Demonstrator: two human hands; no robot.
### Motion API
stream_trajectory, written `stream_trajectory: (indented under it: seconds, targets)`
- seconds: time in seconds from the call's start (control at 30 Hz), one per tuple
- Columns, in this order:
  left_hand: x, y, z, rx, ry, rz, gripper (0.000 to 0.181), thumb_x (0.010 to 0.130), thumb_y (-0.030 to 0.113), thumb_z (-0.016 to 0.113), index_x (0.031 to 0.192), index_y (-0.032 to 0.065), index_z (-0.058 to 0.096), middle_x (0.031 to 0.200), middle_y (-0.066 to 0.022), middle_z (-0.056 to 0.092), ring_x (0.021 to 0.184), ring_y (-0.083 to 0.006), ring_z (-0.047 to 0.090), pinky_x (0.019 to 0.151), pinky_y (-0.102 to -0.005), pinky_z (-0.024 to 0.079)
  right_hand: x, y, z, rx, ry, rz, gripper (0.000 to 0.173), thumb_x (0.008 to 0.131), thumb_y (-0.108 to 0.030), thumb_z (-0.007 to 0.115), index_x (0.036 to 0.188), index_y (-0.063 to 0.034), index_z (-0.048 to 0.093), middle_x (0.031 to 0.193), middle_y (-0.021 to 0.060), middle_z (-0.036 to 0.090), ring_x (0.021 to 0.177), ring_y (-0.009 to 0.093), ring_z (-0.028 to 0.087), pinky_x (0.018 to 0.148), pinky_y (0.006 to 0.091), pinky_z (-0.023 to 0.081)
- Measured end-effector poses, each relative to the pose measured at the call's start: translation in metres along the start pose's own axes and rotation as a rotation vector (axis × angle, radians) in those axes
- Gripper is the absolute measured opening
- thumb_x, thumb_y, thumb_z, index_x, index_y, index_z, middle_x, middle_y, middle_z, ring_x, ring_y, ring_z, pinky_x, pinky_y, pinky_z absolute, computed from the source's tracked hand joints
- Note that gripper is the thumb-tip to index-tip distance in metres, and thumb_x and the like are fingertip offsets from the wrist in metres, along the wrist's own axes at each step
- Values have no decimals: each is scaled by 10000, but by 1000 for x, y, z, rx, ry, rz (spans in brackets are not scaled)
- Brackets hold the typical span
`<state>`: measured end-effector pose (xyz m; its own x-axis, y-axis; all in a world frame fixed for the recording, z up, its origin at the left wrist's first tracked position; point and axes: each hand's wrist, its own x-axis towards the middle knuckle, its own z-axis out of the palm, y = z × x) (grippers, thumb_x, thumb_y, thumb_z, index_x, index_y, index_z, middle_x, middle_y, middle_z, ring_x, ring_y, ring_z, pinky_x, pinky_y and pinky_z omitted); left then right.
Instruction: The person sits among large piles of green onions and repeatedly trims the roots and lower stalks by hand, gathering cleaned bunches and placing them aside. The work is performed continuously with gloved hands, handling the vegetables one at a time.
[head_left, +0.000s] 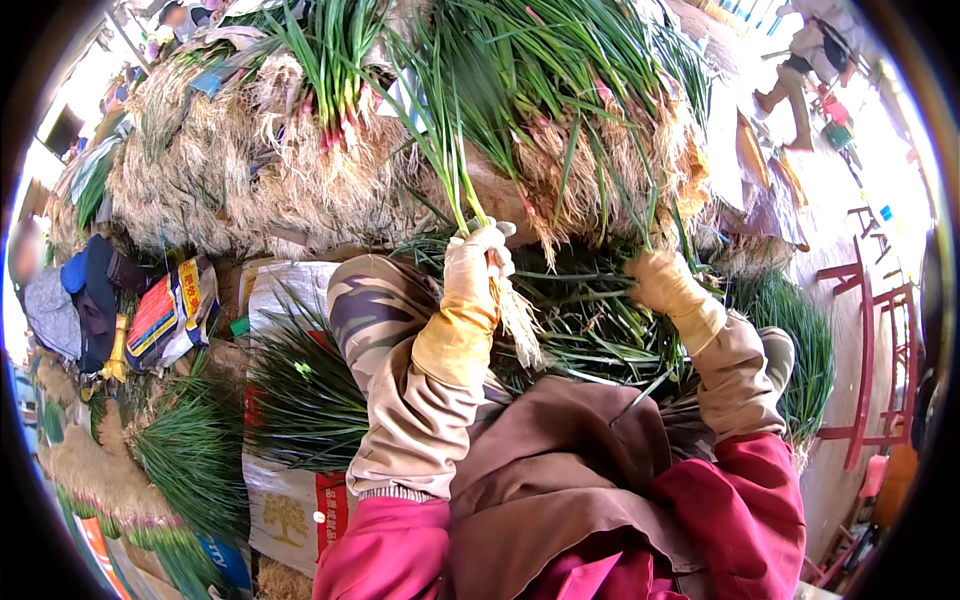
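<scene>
My left hand (480, 259), in a pale and yellow glove, is closed around a small bunch of green onions (463, 180). Their leaves point up and away, and the roots hang below the fist. My right hand (664, 281), in a similar glove, is blurred above loose green leaves (607, 337) between my knees; whether it grips any of them cannot be told. Just beyond it lies a large heap of green onions (600, 150) with reddish stems and tan roots. A smaller bunch with pink stems (337, 112) rests on the pile to the left.
Rooty bundles (195, 165) form a long bank in front. Beside my left knee are cut greens (315, 397) on a printed sack (281, 495); more greens (787, 345) lie on the right. Red metal frames (862, 352) stand farther right. Other people (810, 67) are at the edges.
</scene>
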<state>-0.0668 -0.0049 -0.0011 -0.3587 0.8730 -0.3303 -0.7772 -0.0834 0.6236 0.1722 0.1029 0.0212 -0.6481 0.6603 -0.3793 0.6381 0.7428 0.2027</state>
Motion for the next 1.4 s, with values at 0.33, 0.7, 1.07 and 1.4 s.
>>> stream_trajectory:
  seconds: [0.33,0.7,1.07,1.4]
  targets:
    - [30,-28,-8,182,214,96,171,820,101,566,957,6,600,799,-73,639,625,-156,620,535,-245,509,77,-101,-29,765,618,150,251,781,-257,608,947,-73,570,770,179,615,724,341,607,632,408,489]
    - [15,-32,-5,141,-102,184,90,845,70,533,779,9,523,625,-107,579,488,-171,554,439,-259,447,59,-79,0,1383,238,116,217,773,-268,597,843,-64,627,706,125,605,646,258,584,602,346,462]
    - [6,-29,5,107,-6,125,59,869,93,526,828,86,484,631,-26,539,459,-96,480,381,-220,398,98,-120,-24,2579,351,-7,74,840,-86,565,815,-19,549,615,46,548,455,123,482,396,243,395]
    - [-7,-17,7,-448,-509,-159,195,908,243,485,1027,104,552,756,17,499,578,-82,414,510,-268,370,60,-59,42,627,109,-241,270,724,-254,614,918,-68,634,888,132,641,817,251,617,717,344,486]
